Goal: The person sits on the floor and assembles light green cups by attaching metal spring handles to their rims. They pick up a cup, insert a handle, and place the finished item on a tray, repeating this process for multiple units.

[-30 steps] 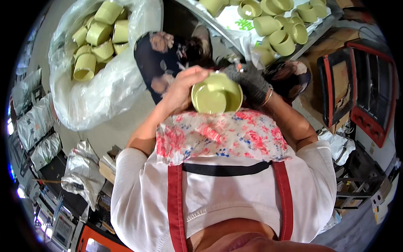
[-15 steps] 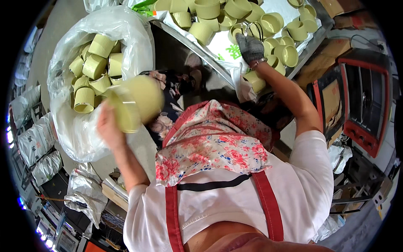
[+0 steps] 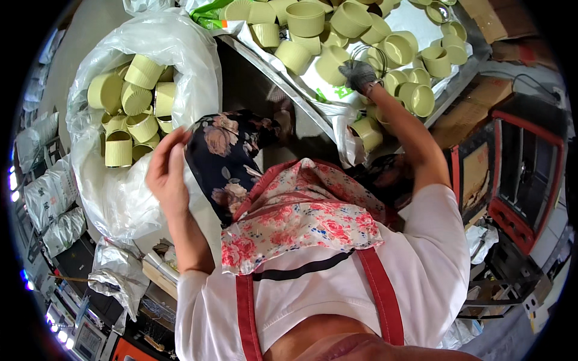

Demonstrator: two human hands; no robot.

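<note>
Pale green ribbed cups lie heaped on a metal-edged table lined with white plastic sheet. My right hand, in a dark grey glove, is among them with its fingers curled. Thin dark wire loops stick up from it, seemingly held. Its fingertips are beside one cup; whether they touch it cannot be seen. My bare left hand is raised at the right edge of a big clear plastic bag, empty, fingers loosely apart. Inside the bag lie several similar cups, one larger cup at the upper left.
A red-framed black cabinet stands at the right, near cardboard boxes. Silvery packages line the left side. My knee in dark floral cloth is between the bag and the table.
The large cup that my left hand held is let go and now lies in the bag. The left hand has opened. My right hand stays among the cups on the table.
</note>
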